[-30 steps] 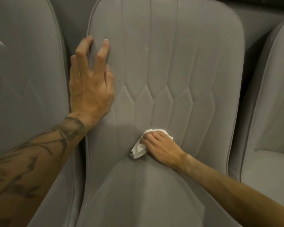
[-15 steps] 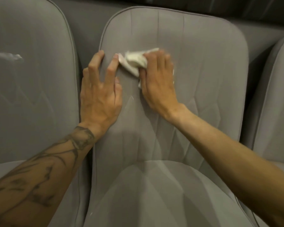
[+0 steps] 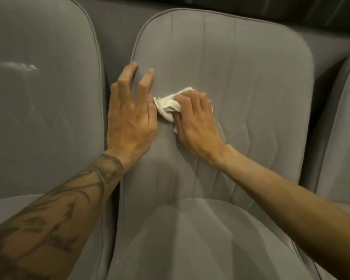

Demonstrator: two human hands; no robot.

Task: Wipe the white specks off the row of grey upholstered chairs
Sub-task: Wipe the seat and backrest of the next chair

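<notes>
While left grip (image 3: 129, 118) open on chair (image 3: 240, 77), right grip (image 3: 196, 122) seemingly around tissue (image 3: 168, 106).

grey chair (image 3: 251, 93) | quilted back upright | crumpled white wipe (image 3: 168, 106), perhaps tissue, pressed against backrest

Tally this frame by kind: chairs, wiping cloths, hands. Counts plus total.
Grey chairs: 3 (left, middle, right)
White tissue: 1
Hands: 2 (left hand, right hand)
Total: 6
</notes>
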